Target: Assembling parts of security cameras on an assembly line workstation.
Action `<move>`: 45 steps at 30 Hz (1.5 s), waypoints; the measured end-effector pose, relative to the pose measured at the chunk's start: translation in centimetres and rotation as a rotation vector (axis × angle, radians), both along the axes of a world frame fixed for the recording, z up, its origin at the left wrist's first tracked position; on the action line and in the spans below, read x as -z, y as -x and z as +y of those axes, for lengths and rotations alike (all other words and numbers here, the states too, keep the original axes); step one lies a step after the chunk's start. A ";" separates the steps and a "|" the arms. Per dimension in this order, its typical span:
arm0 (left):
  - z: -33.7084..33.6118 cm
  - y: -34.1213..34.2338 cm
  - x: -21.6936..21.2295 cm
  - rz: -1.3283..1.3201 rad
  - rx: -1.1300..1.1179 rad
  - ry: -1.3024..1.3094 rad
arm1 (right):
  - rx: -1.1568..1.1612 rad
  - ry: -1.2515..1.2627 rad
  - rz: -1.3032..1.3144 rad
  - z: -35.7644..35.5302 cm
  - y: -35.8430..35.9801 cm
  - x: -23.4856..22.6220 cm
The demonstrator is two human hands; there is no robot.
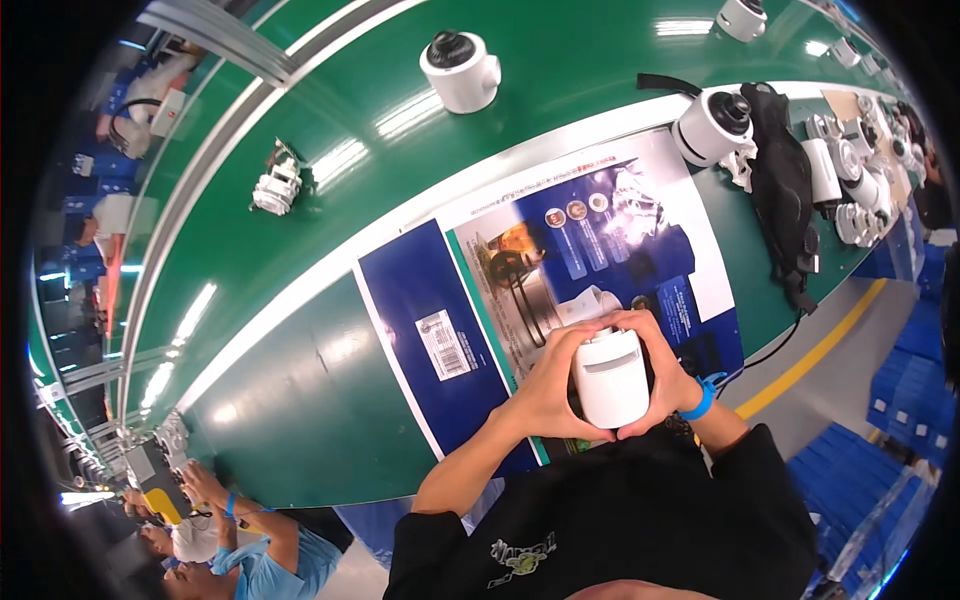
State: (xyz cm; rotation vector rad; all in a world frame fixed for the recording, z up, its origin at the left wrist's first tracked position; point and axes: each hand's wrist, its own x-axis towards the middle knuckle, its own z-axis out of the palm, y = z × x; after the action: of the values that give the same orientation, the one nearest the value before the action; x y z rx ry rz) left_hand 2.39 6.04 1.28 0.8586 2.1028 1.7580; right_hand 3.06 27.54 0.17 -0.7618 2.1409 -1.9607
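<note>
Over the flattened blue box (430, 300), left hand (548, 385) and right hand (660, 370) both wrapped tight around a white camera housing (610, 378).

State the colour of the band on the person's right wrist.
Blue: the wristband sits beside the white housing, seen in the head view.

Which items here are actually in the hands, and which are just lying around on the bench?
In hand:
- white cylindrical housing, clasped by left hand and right hand
- flattened blue printed carton beneath the hands

Lying about:
- white camera unit on green belt
- small white part
- second camera unit
- black strap
</note>
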 end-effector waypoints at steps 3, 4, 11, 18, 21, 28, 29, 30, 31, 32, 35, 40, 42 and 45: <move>-0.3 0.1 -0.4 0.074 -0.040 0.042 | -0.036 -0.038 0.027 -0.1 0.6 -1.2; -0.5 0.2 -0.2 0.071 -0.076 0.002 | -0.044 -0.020 0.018 -0.6 0.8 -1.4; 0.4 4.4 -1.8 -0.078 -0.326 -0.085 | 0.131 0.169 0.026 0.1 0.0 0.6; 2.3 24.0 -7.7 0.559 -0.254 0.532 | 0.207 0.048 0.066 0.1 0.1 -0.4; 5.3 30.8 -8.1 0.419 -0.290 0.694 | 0.211 0.083 0.064 0.3 -0.2 -0.2; 2.2 39.8 -6.5 -0.158 -0.116 0.710 | 0.137 0.131 -0.060 0.0 -0.2 -0.7; 3.2 40.0 -7.0 -0.053 -0.143 0.879 | 0.133 0.107 -0.054 0.2 0.0 -0.6; 4.4 39.9 -7.2 0.056 -0.169 1.047 | 0.139 0.089 -0.045 0.4 0.1 -0.6; 4.8 40.2 -7.1 0.060 -0.134 1.076 | 0.136 0.068 -0.028 0.4 0.2 -0.4; 5.0 40.0 -6.9 0.065 -0.154 1.064 | 0.134 0.046 -0.009 0.3 0.2 -0.3; 3.9 39.1 -6.5 0.110 -0.209 1.053 | 0.146 0.055 0.020 0.0 0.3 -0.4; 1.6 35.5 -6.8 0.385 -0.246 1.062 | 0.189 0.055 0.037 -0.1 0.5 -0.4; 0.9 33.6 -8.0 0.462 -0.311 1.014 | 0.188 0.053 0.036 -0.2 0.2 -0.4; 1.2 28.5 -10.3 0.643 -0.408 0.795 | 0.170 0.065 0.032 -0.2 -0.1 -0.3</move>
State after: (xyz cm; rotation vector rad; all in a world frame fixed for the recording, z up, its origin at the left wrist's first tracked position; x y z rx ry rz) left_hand -26.06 7.24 11.63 0.8354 3.2056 0.6052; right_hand 3.20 27.31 0.50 -0.6441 2.2376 -2.1235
